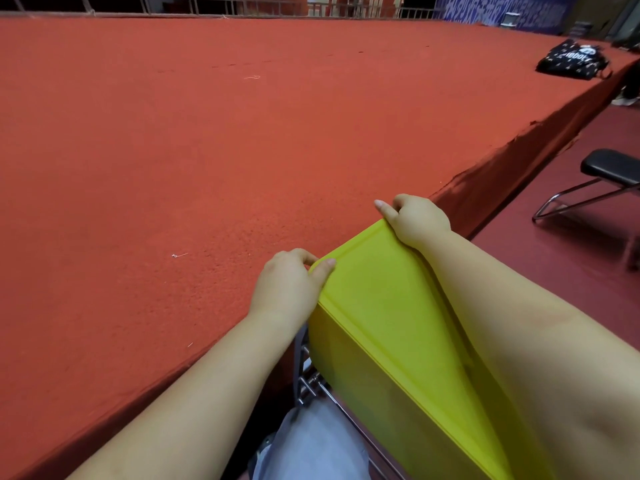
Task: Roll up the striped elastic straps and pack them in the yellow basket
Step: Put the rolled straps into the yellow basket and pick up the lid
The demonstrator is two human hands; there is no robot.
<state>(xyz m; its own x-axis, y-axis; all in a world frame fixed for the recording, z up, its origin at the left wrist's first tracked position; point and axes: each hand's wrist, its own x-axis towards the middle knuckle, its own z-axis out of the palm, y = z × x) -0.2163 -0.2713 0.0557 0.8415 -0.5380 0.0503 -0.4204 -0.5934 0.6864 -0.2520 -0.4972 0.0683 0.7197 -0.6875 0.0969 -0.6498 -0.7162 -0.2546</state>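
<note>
— Nearest? Both forearms, and between them the yellow basket (388, 306), tipped, underside facing up.
— Contents?
— Hidden.
— Hands?
— Left hand (287, 282) and right hand (415, 220) each curl round its far rim, at the red worktop (173, 150) edge.

The basket (398, 327) at 5 o'clock is plain bright yellow, greener where shade falls on its side. The surface (207, 133) it leans on is covered in orange-red felt, darker brick red down its front edge. At 2 o'clock lies a black bag (571, 60) speckled with white print. The floor (588, 271) at 3 o'clock is maroon; the stool (609, 168) there has a black seat on chrome legs.
</note>
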